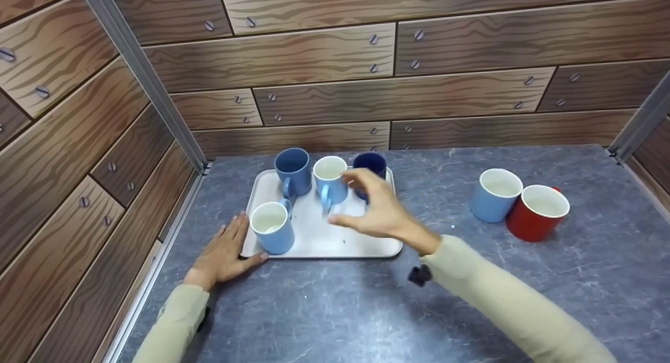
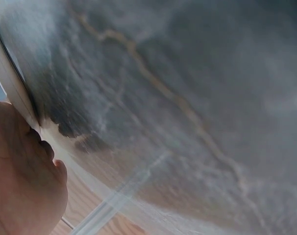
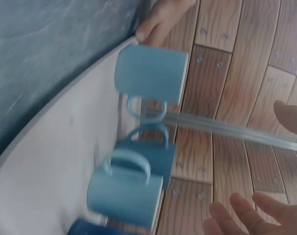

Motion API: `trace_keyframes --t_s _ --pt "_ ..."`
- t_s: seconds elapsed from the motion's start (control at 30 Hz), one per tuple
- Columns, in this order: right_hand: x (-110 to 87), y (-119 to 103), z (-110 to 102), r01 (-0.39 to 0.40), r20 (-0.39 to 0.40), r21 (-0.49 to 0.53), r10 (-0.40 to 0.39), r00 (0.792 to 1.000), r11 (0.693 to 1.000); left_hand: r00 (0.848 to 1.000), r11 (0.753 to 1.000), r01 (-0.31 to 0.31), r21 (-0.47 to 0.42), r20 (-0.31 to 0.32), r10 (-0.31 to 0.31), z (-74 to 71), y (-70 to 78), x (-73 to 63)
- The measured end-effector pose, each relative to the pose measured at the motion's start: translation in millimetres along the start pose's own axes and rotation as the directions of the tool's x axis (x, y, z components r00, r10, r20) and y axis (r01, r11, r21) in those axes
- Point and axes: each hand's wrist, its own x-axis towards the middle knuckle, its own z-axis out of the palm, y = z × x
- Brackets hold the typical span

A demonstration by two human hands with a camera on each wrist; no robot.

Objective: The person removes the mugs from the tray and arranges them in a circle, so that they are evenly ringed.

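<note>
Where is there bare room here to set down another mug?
The tray is bare at its front right, between the front-left mug and right rim, below the right hand. The table is bare between the tray and the light-blue mug beside the red mug. Crowded: the tray's back, with three mugs.

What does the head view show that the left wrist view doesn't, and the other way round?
Only the head view shows the right hand, the red mug with a light blue mug beside it, and the navy mug on the tray.

Only the left wrist view shows a tan streak across the tabletop.

Both show the left hand at the tray's edge, the tabletop and wood-patterned panels.
</note>
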Motion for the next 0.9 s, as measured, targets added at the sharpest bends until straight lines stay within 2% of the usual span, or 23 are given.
trace_keyframes --t_s 0.2,0.5,0.67,0.77,0.9 --pt "17.6 -6 41 -0.021 0.089 0.011 0.020 0.996 1.000 1.000 1.000 0.005 -0.007 -0.017 -0.006 -0.1 -1.1 -3.6" --pt "28.9 -1 106 -0.146 0.211 0.060 0.131 0.969 0.987 1.000 1.000 0.009 -0.018 -0.007 -0.009 -1.4 0.8 -4.7" --pt "27.3 2 130 -0.153 0.209 0.028 0.144 0.967 0.988 1.000 1.000 -0.007 -0.022 -0.008 0.007 -1.0 2.3 -1.6" --pt "27.2 3 141 -0.155 0.178 -0.017 0.156 0.972 0.988 1.000 1.000 -0.010 -0.024 -0.016 0.009 -1.7 2.3 -0.5" --pt "28.9 8 153 -0.169 0.125 -0.024 0.171 0.977 0.985 1.000 1.000 -0.015 -0.021 -0.025 0.015 -1.5 2.2 -0.2"
